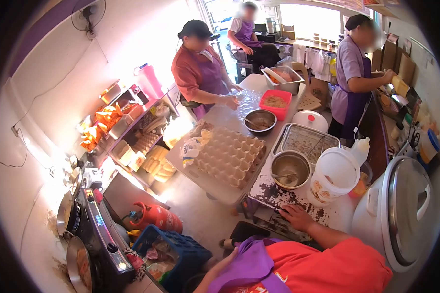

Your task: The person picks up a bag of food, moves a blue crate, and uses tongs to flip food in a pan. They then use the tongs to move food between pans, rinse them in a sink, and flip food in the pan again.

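Note:
My right hand point(297, 216) lies with its fingers spread at the front edge of a worn, peeling white tabletop point(265, 191). Just beyond it stands a steel bowl point(291, 169) with a utensil in it. A white plastic bucket point(333, 175) is to its right, and a wire rack in a tray point(310, 141) sits behind. Low in the view, my left hand point(224, 263) is beside my purple apron point(247, 259); its fingers are largely hidden, so what it holds, if anything, cannot be made out.
Stacked egg trays point(230, 156) and a red basin point(275, 103) occupy the long table, where a person in gloves point(200, 68) stands. A blue crate point(173, 256), red gas cylinder point(156, 219) and stove point(105, 234) are at left. A large lidded pot point(408, 210) stands right.

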Demonstrator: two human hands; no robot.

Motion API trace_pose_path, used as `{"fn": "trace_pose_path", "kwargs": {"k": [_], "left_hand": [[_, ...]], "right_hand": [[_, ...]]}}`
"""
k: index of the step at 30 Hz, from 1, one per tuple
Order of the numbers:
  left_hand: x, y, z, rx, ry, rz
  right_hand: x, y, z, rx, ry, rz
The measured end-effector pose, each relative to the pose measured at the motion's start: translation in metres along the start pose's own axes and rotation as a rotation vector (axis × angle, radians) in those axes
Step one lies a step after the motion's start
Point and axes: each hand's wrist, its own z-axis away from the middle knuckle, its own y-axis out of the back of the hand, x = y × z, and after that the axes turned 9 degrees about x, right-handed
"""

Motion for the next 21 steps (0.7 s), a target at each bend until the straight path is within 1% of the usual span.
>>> {"fn": "trace_pose_path", "kwargs": {"k": [6, 8, 9, 11, 12, 14, 15, 16, 17, 19, 21], "left_hand": [[0.014, -0.01, -0.002, -0.021, -0.032, 0.009], [0.02, -0.011, 0.0, 0.005, -0.079, -0.025], [0.025, -0.01, 0.003, 0.049, -0.131, -0.087], [0.042, 0.0, 0.017, 0.209, -0.307, -0.359], [0.054, 0.013, 0.03, 0.288, -0.416, -0.569], [0.025, 0.064, 0.053, 0.528, -0.432, -0.97], [0.016, 0.082, 0.079, 0.592, -0.419, -1.131], [-0.005, 0.104, 0.103, 0.602, -0.372, -1.356], [-0.032, 0.126, 0.129, 0.59, -0.425, -1.533], [-0.056, 0.131, 0.183, 0.51, -0.237, -1.512], [-0.042, 0.118, 0.211, 0.423, -0.299, -1.449]], "right_hand": [[0.002, -0.003, 0.001, -0.003, 0.021, 0.05], [0.001, -0.003, 0.0, -0.003, 0.017, 0.055], [0.001, -0.002, 0.0, 0.0, 0.014, 0.05], [-0.001, 0.0, -0.001, -0.01, 0.001, 0.045], [-0.001, 0.0, -0.001, -0.021, -0.006, 0.046], [-0.001, -0.002, -0.004, -0.039, -0.023, 0.04], [-0.002, -0.001, -0.004, -0.046, -0.033, 0.037], [-0.003, 0.0, -0.005, -0.053, -0.041, 0.034], [-0.002, -0.001, -0.005, -0.039, -0.04, 0.034], [-0.001, -0.004, -0.003, -0.018, -0.037, 0.027], [-0.004, 0.002, -0.007, -0.026, -0.038, 0.036]]}}
